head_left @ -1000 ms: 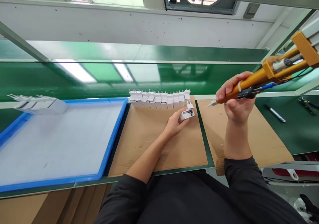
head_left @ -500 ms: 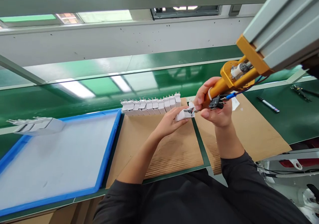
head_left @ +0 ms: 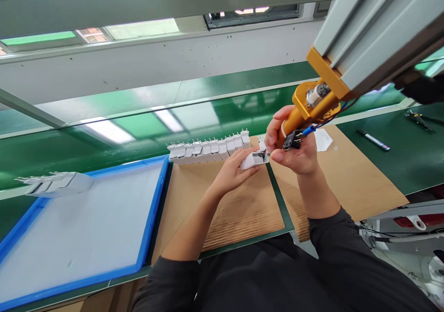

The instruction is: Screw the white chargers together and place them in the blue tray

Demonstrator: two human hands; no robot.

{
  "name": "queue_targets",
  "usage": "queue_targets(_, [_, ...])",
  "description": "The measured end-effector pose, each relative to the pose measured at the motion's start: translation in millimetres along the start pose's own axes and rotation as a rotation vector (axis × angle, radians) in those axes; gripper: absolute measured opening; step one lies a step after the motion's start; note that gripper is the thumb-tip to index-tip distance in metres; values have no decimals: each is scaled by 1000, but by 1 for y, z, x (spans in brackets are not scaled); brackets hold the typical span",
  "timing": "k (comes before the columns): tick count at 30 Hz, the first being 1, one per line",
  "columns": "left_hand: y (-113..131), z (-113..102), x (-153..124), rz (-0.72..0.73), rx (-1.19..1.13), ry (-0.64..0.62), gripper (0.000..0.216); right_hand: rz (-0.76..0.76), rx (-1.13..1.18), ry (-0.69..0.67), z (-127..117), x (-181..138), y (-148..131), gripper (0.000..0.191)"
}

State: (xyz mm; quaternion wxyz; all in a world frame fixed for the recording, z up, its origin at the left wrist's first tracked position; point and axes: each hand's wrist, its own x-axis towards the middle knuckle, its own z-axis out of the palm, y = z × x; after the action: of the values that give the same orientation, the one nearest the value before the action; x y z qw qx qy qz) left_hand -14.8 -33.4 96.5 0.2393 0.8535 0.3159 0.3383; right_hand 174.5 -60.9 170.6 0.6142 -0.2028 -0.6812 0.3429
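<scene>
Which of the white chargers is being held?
The charger in the left hand, beside the right end of the row, dark insides showing, with the orange tool in the right hand at it. The others stand untouched.

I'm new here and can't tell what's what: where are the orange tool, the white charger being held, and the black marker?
orange tool [head_left: 299,113]: head view, on its orange barrel.
white charger [head_left: 249,162]: head view, on its white shell.
black marker [head_left: 373,139]: head view, on the middle of its barrel.

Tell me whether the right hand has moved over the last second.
Yes: right hand with orange tool moved left across the right cardboard sheet to the held charger.
</scene>
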Motion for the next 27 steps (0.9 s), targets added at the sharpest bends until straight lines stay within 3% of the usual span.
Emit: queue_targets(27, [-3,6,-1,-26,-3,14,47,-23,-56,19,1,2,1,61])
